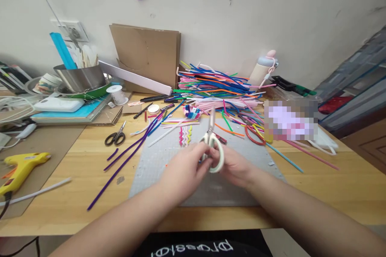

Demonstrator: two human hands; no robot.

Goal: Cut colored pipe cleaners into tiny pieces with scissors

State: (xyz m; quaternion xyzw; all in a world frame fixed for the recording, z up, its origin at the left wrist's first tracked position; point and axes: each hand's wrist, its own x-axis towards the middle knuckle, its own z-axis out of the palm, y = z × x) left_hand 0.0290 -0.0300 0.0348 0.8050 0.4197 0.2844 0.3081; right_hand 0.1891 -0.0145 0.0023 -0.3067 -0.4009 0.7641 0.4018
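The white-handled scissors [211,135] are above the grey mat [157,168], blades pointing away. The right hand [237,166] is curled around their handles. The left hand [189,162] has its fingers bent inward beside them; whether they pinch something, I cannot tell. Black scissors [115,138] lie left of the mat, on the tabletop [72,150].

Pixelation obscured the object [291,120] at the right of the worktop [337,184]. Motion blur softened the scissors' [212,140] blades, and the fingers partly hid the handles. The yellow glue gun's [24,166] cable ran out at the left edge.
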